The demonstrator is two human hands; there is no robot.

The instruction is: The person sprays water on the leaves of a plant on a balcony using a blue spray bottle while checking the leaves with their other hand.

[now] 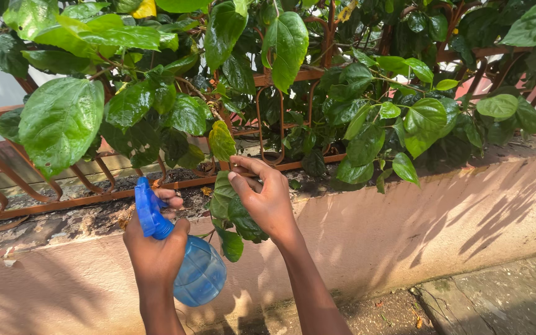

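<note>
Both forearms rise from the lower edge of the view, bare and close together. The left hand [156,248] is upright with its back toward the camera, closed in a fist-like grip, its fingers [170,198] curled forward over the top. The right hand [268,198] reaches higher and slightly forward, wrist bent, thumb and fingertips pinched together at the upper left of the hand.

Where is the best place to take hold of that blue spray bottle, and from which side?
Best around the narrow neck just under the blue trigger head, from behind, as the left hand grips the spray bottle now. The round clear body below looks wider and probably slippery; at the neck, fingers reach the trigger.
</note>
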